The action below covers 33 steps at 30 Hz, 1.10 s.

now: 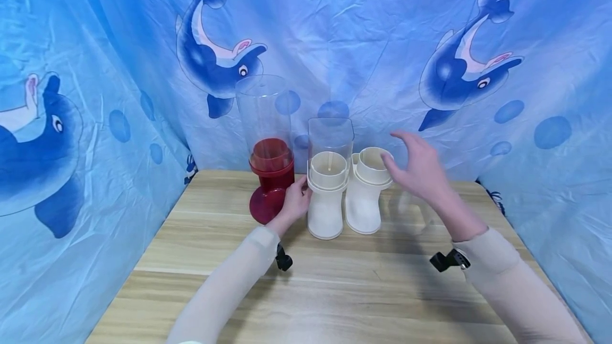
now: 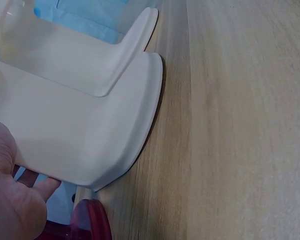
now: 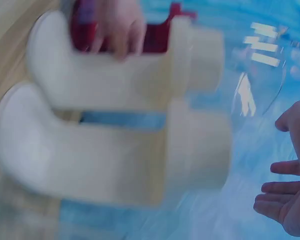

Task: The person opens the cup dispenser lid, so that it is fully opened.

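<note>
Two white boot-shaped bases stand side by side on the table. My left hand (image 1: 296, 199) holds the left white base (image 1: 325, 214) at its left side, with the thumb across its surface and fingers reaching behind it in the left wrist view. A clear rectangular container (image 1: 331, 134) rises at the collar of that base. My right hand (image 1: 421, 166) is spread beside the open ring of the right white base (image 1: 363, 206), holding nothing. Its fingers (image 3: 282, 187) stand apart from the thumb in the right wrist view.
Left of the white bases is a red base (image 1: 277, 187) with a tall clear cylinder (image 1: 263, 105) on top. All stand toward the back of the wooden table (image 1: 311, 291). A blue dolphin-print cloth (image 1: 334, 41) hangs close behind and at both sides.
</note>
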### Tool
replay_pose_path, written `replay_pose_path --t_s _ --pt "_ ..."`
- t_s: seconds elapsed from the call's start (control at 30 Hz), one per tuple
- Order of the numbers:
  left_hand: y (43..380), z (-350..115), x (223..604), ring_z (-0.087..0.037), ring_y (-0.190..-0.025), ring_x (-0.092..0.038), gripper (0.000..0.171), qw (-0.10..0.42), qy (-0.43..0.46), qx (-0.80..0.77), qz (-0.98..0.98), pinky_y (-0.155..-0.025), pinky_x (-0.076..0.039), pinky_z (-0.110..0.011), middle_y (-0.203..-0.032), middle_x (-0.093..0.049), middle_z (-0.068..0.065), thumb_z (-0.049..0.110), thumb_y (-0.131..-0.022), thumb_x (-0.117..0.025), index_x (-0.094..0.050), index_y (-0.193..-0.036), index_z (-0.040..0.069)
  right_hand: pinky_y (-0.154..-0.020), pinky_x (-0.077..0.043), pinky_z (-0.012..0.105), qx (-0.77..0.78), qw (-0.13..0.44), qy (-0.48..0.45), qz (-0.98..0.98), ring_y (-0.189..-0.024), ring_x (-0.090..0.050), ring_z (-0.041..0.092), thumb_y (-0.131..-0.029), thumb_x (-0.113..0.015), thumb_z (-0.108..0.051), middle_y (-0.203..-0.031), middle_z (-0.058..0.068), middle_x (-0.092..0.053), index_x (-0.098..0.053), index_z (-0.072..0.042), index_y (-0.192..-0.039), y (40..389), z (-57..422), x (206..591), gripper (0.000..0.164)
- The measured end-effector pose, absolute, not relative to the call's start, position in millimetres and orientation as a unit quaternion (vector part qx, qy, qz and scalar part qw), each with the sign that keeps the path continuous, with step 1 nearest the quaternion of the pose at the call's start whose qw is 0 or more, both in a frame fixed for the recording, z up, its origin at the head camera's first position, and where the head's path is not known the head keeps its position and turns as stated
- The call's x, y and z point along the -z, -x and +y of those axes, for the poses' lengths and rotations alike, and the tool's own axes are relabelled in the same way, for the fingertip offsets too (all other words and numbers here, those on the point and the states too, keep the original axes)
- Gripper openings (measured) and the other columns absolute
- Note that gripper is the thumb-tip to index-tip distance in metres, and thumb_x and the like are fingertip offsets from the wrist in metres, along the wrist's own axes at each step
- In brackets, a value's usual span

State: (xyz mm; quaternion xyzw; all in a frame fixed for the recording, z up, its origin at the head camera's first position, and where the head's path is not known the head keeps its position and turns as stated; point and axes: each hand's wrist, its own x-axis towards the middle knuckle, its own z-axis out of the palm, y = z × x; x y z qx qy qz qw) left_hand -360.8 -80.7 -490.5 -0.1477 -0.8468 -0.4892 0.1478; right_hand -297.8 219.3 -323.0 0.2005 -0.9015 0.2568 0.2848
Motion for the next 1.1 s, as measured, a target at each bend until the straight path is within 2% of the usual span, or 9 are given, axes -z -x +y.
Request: replay_pose_path --t_s 0.23,0.43,0.63,0.87,1.1 --pt "361 -81 491 -0.037 -0.11 -0.074 0.026 0.143 0.143 0.493 -0.847 -0.098 -0.062 -0.05 -0.122 -0.076 -0.023 0.003 -0.105 -0.058 -0.068 -0.129 0.001 -0.111 -0.055 0.058 -0.31 0.265 -0.257 -0.876 -0.139 -0.058 0.043 -0.1 -0.071 -0.029 -0.154 0.019 -0.058 -0.052 -0.004 -0.153 298 175 302 0.062" --pt "362 -81 491 -0.035 -0.109 -0.074 0.026 0.142 0.141 0.495 -0.845 -0.097 -0.062 -0.049 -0.12 -0.077 -0.021 0.002 -0.105 -0.058 -0.069 -0.129 0.002 -0.104 -0.061 0.054 -0.332 0.208 -0.278 -0.877 -0.141 -0.058 0.044 -0.096 -0.076 -0.038 -0.164 0.014 -0.05 -0.043 -0.013 -0.16 303 153 301 0.077" --pt "363 -82 492 -0.034 -0.108 -0.075 0.026 0.144 0.145 0.493 -0.845 -0.095 -0.063 -0.047 -0.12 -0.077 -0.021 0.003 -0.105 -0.059 -0.07 -0.129 0.002 -0.097 -0.065 0.047 -0.35 0.151 -0.275 -0.883 -0.134 -0.063 0.043 -0.093 -0.082 -0.033 -0.164 0.016 -0.046 -0.039 -0.016 -0.162 308 144 307 0.083" --pt "360 -83 487 -0.035 -0.109 -0.077 0.027 0.159 0.164 0.488 -0.842 -0.095 -0.064 -0.047 -0.122 -0.078 -0.021 0.002 -0.105 -0.06 -0.07 -0.129 0.001 -0.095 -0.066 0.046 -0.38 0.159 -0.282 -0.867 -0.134 -0.062 0.043 -0.093 -0.083 -0.028 -0.166 0.014 -0.043 -0.039 -0.016 -0.163 304 143 305 0.083" --pt "347 -84 478 -0.034 -0.11 -0.077 0.034 0.158 0.174 0.49 -0.839 -0.093 -0.065 -0.046 -0.127 -0.076 -0.021 0.002 -0.104 -0.06 -0.068 -0.137 0.003 -0.095 -0.065 0.046 -0.397 0.162 -0.29 -0.856 -0.134 -0.061 0.045 -0.093 -0.083 -0.029 -0.166 0.014 -0.042 -0.04 -0.018 -0.162 290 146 302 0.083"
